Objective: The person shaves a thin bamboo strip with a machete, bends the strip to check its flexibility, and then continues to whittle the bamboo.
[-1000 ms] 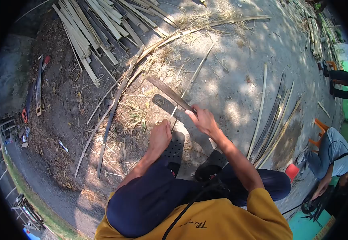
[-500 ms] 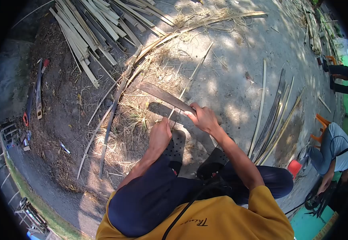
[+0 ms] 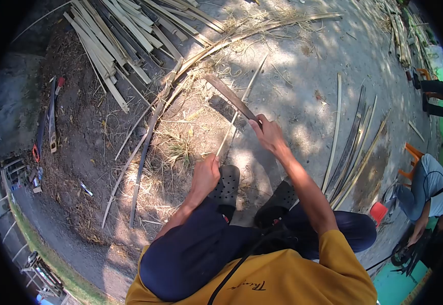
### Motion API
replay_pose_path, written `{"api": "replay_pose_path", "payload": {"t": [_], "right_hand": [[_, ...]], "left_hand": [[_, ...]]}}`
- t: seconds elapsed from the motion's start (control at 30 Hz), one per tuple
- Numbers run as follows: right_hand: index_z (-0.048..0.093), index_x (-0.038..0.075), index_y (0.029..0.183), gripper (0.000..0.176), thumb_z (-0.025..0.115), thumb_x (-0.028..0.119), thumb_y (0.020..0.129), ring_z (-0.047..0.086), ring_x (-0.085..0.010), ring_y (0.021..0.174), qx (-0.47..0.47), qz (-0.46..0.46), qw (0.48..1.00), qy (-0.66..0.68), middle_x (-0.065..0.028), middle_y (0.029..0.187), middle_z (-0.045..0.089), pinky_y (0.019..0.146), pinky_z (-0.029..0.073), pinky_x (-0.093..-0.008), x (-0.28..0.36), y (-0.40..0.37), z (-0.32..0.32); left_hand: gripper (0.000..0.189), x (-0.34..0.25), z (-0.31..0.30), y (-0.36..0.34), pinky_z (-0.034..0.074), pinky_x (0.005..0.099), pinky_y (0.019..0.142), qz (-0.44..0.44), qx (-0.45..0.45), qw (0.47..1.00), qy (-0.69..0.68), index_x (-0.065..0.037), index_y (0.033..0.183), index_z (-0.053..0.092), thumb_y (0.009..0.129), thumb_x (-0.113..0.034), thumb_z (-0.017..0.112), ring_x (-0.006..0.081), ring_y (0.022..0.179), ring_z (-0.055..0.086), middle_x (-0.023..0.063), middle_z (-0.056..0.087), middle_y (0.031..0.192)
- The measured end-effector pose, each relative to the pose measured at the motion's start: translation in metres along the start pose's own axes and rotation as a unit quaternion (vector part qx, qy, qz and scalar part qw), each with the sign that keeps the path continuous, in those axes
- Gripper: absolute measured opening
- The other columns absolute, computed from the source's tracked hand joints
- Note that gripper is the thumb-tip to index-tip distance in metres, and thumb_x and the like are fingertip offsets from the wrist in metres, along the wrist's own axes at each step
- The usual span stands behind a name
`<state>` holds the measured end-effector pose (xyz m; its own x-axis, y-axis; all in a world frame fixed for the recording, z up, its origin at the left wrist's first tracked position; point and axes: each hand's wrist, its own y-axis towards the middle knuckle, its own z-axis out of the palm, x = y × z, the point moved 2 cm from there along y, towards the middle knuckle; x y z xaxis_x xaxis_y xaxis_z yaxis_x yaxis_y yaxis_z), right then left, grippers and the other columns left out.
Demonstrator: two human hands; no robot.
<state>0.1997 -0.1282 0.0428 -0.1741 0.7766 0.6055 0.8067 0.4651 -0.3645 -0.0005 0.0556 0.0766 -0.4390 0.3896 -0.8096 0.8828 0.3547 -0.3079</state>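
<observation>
My left hand (image 3: 205,176) is closed around the near end of a thin, pale bamboo strip (image 3: 226,138), just above my left shoe. From there the strip slants away from me over the ground. In my right hand (image 3: 270,136) is the handle of a machete (image 3: 225,93) with a long, dark, brownish blade. The blade points up and left and crosses over the strip beyond my hands. Fibrous shavings (image 3: 175,147) lie on the ground left of the strip.
A large pile of split bamboo (image 3: 99,48) lies at upper left, and more long strips (image 3: 356,145) lie at right. A handsaw (image 3: 53,122) rests at far left. At right, a seated person (image 3: 431,185) is near an orange chair (image 3: 410,156) and a red object (image 3: 378,212).
My right hand and the machete have moved away from me along the strip, and the blade has turned to point farther forward. My left hand keeps its grip near the same place.
</observation>
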Motion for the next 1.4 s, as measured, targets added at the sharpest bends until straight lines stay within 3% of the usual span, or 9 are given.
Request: {"api": "replay_pose_path", "payload": {"t": [0.17,0.43,0.6,0.67,0.73,0.9,1.0,1.07,1.4], "right_hand": [[0.064,0.0,0.126,0.061,0.057,0.056,0.102,0.071,-0.0492,0.089,0.067,-0.032,0.997,0.006,-0.0267,0.081,0.072,0.084,0.053,-0.0538,0.017,-0.038,0.019],[0.067,-0.001,0.121,0.062,0.054,0.058,0.104,0.072,-0.0472,0.081,0.004,0.022,0.998,0.054,-0.0268,0.079,0.071,0.076,0.053,-0.0525,-0.003,0.007,-0.009],[0.066,0.0,0.122,0.061,0.053,0.057,0.104,0.071,-0.0472,0.078,0.064,-0.05,0.997,0.002,-0.0253,0.074,0.07,0.076,0.053,-0.0528,0.01,-0.036,0.0],[0.066,0.0,0.121,0.06,0.053,0.057,0.105,0.071,-0.0468,0.077,0.072,-0.076,0.994,-0.029,-0.0244,0.072,0.069,0.076,0.053,-0.0528,0.005,-0.032,-0.001],[0.066,0.001,0.117,0.059,0.054,0.057,0.104,0.07,-0.0447,0.074,0.023,-0.044,0.999,-0.012,-0.0222,0.068,0.067,0.073,0.052,-0.0522,-0.008,-0.001,-0.01],[0.065,0.003,0.119,0.056,0.056,0.057,0.104,0.071,-0.0444,0.075,0.093,0.045,0.994,0.03,-0.0233,0.073,0.07,0.074,0.053,-0.0518,0.007,-0.009,-0.022],[0.064,0.004,0.124,0.057,0.056,0.058,0.103,0.072,-0.0457,0.079,0.087,-0.076,0.992,-0.051,-0.0254,0.077,0.072,0.077,0.054,-0.0522,0.006,-0.034,-0.007],[0.063,0.005,0.127,0.054,0.057,0.054,0.105,0.067,-0.038,0.066,0.085,-0.082,0.993,-0.03,-0.0206,0.068,0.067,0.068,0.05,-0.0485,-0.003,-0.028,-0.005],[0.062,0.001,0.125,0.056,0.057,0.053,0.104,0.067,-0.0393,0.066,0.072,-0.02,0.997,0.014,-0.0243,0.068,0.065,0.068,0.049,-0.0499,0.009,-0.019,-0.012]], "left_hand": [[0.031,-0.006,-0.001,0.011,0.045,0.0534,0.065,-0.023,0.026,0.999,-0.038,0.002,0.087,0.061,0.107,-0.019,0.05,0.0473,0.071,0.063,0.026,0.062,0.073],[0.036,0.012,0.002,-0.004,0.039,0.036,0.061,-0.076,0.087,0.989,-0.095,-0.002,0.084,0.057,0.11,-0.025,0.049,0.0164,0.06,0.044,0.0082,0.047,0.064],[0.036,0.025,0.011,0.013,0.038,0.0348,0.062,-0.088,0.11,0.974,-0.175,-0.002,0.083,0.056,0.111,-0.024,0.046,0.0137,0.065,0.044,0.0032,0.049,0.067],[0.034,0.039,0.015,0.005,0.028,0.0241,0.048,-0.076,0.133,0.973,-0.173,-0.011,0.086,0.051,0.114,-0.029,0.044,0.0033,0.051,0.035,-0.0075,0.038,0.063],[0.033,0.018,0.006,-0.002,0.026,0.0238,0.046,-0.13,0.159,0.954,-0.217,-0.012,0.087,0.05,0.114,-0.03,0.043,0.0029,0.049,0.032,-0.0084,0.035,0.062],[0.033,-0.001,0.001,0.005,0.019,0.0228,0.041,-0.217,0.202,0.9,-0.319,-0.014,0.089,0.048,0.115,-0.033,0.042,0.0018,0.044,0.025,-0.0102,0.029,0.061],[0.033,-0.006,0.001,0.013,0.02,0.0226,0.041,-0.259,0.207,0.865,-0.378,-0.013,0.089,0.05,0.115,-0.031,0.043,0.0014,0.046,0.027,-0.0096,0.032,0.063],[0.033,-0.003,0.003,0.009,0.018,0.0218,0.041,-0.307,0.219,0.843,-0.383,-0.015,0.088,0.048,0.115,-0.034,0.043,0.0006,0.045,0.025,-0.0111,0.03,0.061],[0.035,0.007,0.001,0.01,0.019,0.022,0.04,-0.281,0.222,0.851,-0.383,-0.016,0.087,0.049,0.115,-0.036,0.044,0.0006,0.045,0.025,-0.0114,0.031,0.061]]}}
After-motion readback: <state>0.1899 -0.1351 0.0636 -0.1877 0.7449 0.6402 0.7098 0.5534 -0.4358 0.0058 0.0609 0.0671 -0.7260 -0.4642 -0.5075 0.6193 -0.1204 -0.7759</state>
